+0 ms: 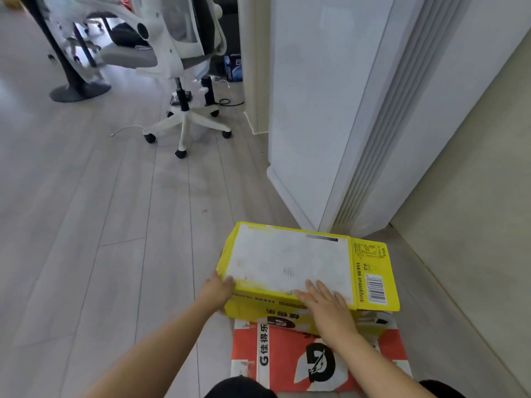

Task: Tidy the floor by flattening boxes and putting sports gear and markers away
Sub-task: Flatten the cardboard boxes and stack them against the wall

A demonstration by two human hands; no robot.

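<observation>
Closest, a flat orange box (287,357) lies on the floor (115,254). The yellow box (290,262) sits partly on its far end, near the wall corner (301,168). The left hand (217,287) holds its near left corner. The right hand (327,303) lies flat and wide on top. A lopsided push might make it slide off. It runs long from left to right, with the barcode flap pointing right. A chair (184,81) stands far back.
</observation>
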